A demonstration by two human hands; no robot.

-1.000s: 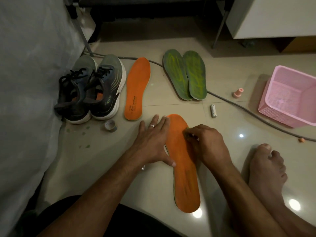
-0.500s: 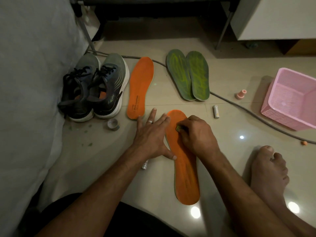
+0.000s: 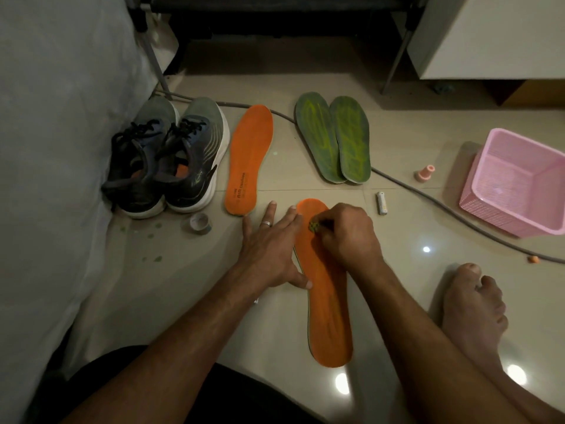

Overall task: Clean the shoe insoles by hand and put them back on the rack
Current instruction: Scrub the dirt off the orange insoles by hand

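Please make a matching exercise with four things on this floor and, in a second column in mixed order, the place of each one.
Things:
1. pair of green foam insoles
2. pink plastic mesh basket
3. small white battery
4. pair of grey running shoes

Places:
A. far right
B. far left, beside the grey cloth
C. beyond the right hand, next to the cable
D. just right of that hand's knuckles

Pairs: 1-C, 2-A, 3-D, 4-B

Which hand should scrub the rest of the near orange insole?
Right. The right hand already pinches the small scrubber on the insole near its toe end, while the left hand lies flat, steadying the insole's left edge.
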